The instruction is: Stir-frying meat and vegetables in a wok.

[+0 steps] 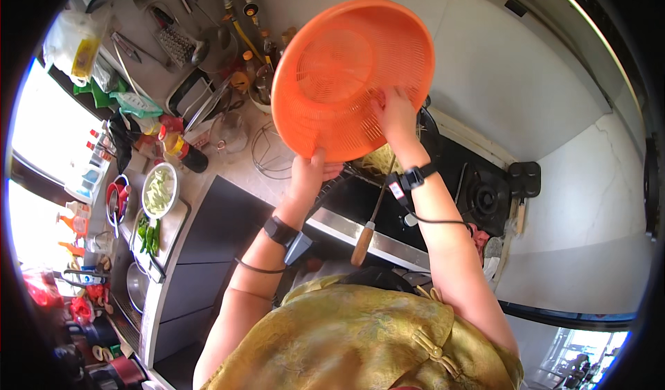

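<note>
An orange plastic colander [332, 73] is held up and tilted above the stove, its inside facing me. My left hand [310, 174] grips its lower rim, thumb on the inside. My right hand [396, 114] reaches into the colander, fingertips against the perforated wall near the lower right. Partly hidden beneath the colander, pale shredded food [382, 159] lies in a dark pan. A metal utensil with a wooden handle [362, 244] leans out of the pan towards me.
A second burner [486, 198] is at the right. On the left counter stand a bowl of pale green cut vegetable [159, 190], green peppers [149, 235] on a cutting board, a sauce bottle [183, 151] and a wire rack [271, 153]. Utensils hang on the back wall.
</note>
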`<state>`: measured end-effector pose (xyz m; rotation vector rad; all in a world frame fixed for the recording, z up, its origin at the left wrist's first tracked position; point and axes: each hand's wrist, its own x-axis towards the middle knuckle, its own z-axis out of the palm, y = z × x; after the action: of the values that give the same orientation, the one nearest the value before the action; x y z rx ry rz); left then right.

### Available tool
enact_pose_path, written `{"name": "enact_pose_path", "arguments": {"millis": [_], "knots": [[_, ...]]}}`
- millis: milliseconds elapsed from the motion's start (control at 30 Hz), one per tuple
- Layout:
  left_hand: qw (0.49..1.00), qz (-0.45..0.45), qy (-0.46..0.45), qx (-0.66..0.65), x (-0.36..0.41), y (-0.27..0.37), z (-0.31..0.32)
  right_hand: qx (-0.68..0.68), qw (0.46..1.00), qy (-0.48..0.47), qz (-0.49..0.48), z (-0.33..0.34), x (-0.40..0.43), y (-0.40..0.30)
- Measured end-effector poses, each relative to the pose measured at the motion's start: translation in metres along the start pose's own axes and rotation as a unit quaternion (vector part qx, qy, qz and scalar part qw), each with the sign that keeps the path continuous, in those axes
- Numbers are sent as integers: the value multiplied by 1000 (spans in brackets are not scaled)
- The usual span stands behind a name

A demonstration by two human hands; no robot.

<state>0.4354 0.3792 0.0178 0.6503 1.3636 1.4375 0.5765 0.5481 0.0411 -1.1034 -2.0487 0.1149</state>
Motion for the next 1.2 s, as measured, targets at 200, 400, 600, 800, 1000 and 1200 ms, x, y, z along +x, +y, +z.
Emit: {"name": "enact_pose_path", "arguments": {"millis": [200, 400, 600, 800, 1000, 1200], "knots": [[997, 62, 5, 36, -12, -8, 17, -52, 994, -28, 87, 16, 8, 8], [996, 65, -12, 64, -11, -9, 19, -98, 994, -27, 41, 21, 4, 15], [998, 32, 50, -36, -14, -6, -5, 74, 992, 93, -47, -27, -14, -14], [994, 37, 95, -45, -30, 19, -63, 103, 992, 72, 15, -52, -37, 17], [983, 15, 149, -103, -76, 25, -127, 59, 995, -44, 74, -34, -96, 91], [963, 49, 228, -136, -138, 0, -228, 220, 932, -35, 285, -85, -132, 75]]}}
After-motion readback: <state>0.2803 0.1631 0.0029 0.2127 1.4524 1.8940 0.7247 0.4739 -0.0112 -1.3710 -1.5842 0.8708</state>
